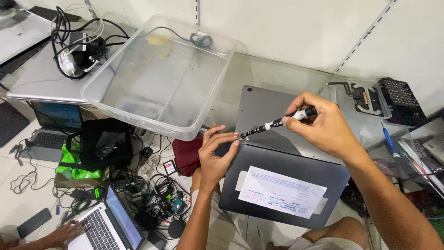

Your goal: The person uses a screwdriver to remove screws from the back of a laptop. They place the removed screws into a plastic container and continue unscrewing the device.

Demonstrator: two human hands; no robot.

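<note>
Right hand [321, 122] pinching screwdriver [277, 123], tip angled down at laptop [282, 185] corner. Left hand [216, 155] curled against that corner, fingertips pinched beside tip, steadying. Empty plastic tub [157, 74] beyond left hand.

Glass tabletop [259, 69], see-through, runs along the white wall. On it, left to right: closed silver laptop [34, 81] with a tangle of black and white cables and chargers [76, 46] on its lid; big clear plastic tub [159, 76], overhanging the front edge and partly resting on that silver laptop; grey laptop bottom cover [263, 111]; small clear tray [360, 99] holding a flat part; black screwdriver bit case [401, 99] just beside it; blue-handled tool [388, 139] near the right edge.

Floor [11, 185] below, white tile: open laptop [108, 224], second open laptop [51, 132], black bag [99, 143], green bag [76, 171], cable clutter [157, 190], dark phone [33, 222].
</note>
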